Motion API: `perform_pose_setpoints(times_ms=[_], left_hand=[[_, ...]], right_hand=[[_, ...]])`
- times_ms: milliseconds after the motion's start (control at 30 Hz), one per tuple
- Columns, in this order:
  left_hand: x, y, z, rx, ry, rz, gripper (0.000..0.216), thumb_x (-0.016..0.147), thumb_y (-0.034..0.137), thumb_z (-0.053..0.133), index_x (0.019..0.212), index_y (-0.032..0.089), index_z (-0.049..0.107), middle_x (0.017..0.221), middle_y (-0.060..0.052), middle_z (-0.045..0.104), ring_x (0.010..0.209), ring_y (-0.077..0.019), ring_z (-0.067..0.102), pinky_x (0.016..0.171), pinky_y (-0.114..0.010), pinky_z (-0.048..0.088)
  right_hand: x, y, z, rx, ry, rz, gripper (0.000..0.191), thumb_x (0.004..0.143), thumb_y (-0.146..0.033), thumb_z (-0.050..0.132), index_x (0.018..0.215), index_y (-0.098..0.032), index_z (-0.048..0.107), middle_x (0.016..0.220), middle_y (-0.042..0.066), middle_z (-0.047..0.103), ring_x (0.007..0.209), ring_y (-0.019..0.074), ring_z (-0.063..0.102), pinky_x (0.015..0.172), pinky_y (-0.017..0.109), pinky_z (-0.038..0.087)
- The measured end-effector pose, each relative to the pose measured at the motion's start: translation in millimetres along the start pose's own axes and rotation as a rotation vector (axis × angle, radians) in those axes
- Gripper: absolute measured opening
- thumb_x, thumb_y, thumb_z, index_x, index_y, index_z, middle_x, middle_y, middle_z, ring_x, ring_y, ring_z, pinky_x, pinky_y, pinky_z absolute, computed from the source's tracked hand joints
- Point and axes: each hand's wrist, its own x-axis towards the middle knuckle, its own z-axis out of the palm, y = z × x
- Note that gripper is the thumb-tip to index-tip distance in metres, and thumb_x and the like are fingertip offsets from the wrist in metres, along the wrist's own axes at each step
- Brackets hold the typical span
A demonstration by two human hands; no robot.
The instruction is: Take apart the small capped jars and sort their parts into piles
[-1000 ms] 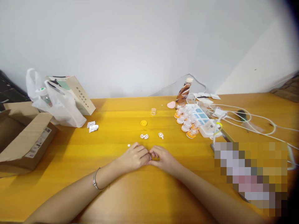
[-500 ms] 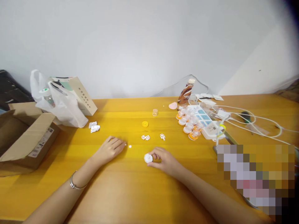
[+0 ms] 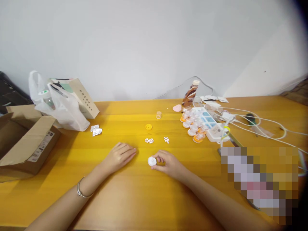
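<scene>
My right hand [image 3: 168, 163] pinches a small round white plastic piece [image 3: 152, 161] between thumb and fingers, just above the table. My left hand [image 3: 121, 155] lies palm down to the left, fingers stretched out together, tips at the tabletop; whatever is beneath them is hidden. Beyond the hands lie a joined pair of white spoked wheels [image 3: 149, 140] and another white wheel piece [image 3: 166, 139]. A yellow disc [image 3: 148, 127] and a small clear cup [image 3: 158, 115] sit farther back.
Several clear-and-orange capsules [image 3: 199, 138] stand by a white power strip [image 3: 218, 132] with loose cables. A drink bottle [image 3: 190, 94] and a pink piece [image 3: 177, 107] are behind. At left are a cardboard box [image 3: 44, 141], a plastic bag [image 3: 69, 112] and foil scraps [image 3: 97, 132].
My left hand has moved right, over the spot where a small white disc lay, which no longer shows. My right hand still holds the round white piece in almost the same place.
</scene>
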Motion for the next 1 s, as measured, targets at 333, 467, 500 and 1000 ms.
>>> perform_pose_setpoints(times_ms=[333,467,500,1000], left_hand=[[44.8,45.0,18.1,-0.096,-0.186,0.043,0.018,0.09,0.026,0.044,0.09,0.019,0.06,0.079,-0.001,0.061,0.072,-0.0121,0.053,0.065,-0.027,0.033],[37.6,43.1,22.5,0.027,-0.142,0.139,0.018,0.091,0.023,0.042,0.092,0.016,0.058,0.081,-0.004,0.061,0.075,-0.0134,0.053,0.07,-0.03,0.034],[35.7,43.5,22.7,0.051,-0.123,0.169,0.018,0.091,0.021,0.041,0.092,0.015,0.058,0.083,-0.004,0.062,0.076,-0.0137,0.054,0.071,-0.03,0.034],[37.6,49.5,17.2,0.158,0.037,0.316,0.01,0.087,0.012,0.045,0.082,0.011,0.055,0.074,-0.004,0.062,0.069,-0.013,0.056,0.064,-0.031,0.036]], right_hand=[[0.5,5.5,3.1,-0.021,0.007,-0.058,0.017,0.071,-0.03,0.068,0.079,-0.019,0.058,0.068,-0.002,0.05,0.067,0.0126,0.048,0.063,0.024,0.038],[0.7,5.5,3.0,-0.022,0.011,-0.063,0.017,0.071,-0.029,0.068,0.08,-0.019,0.058,0.068,-0.002,0.05,0.067,0.0126,0.048,0.063,0.024,0.038],[0.9,5.4,3.0,-0.023,0.012,-0.064,0.017,0.071,-0.029,0.068,0.08,-0.019,0.058,0.068,-0.001,0.051,0.066,0.0126,0.048,0.063,0.024,0.038],[1.7,5.7,4.0,-0.046,0.016,-0.078,0.016,0.073,-0.029,0.066,0.081,-0.018,0.058,0.068,0.0,0.052,0.067,0.0133,0.048,0.062,0.025,0.039]])
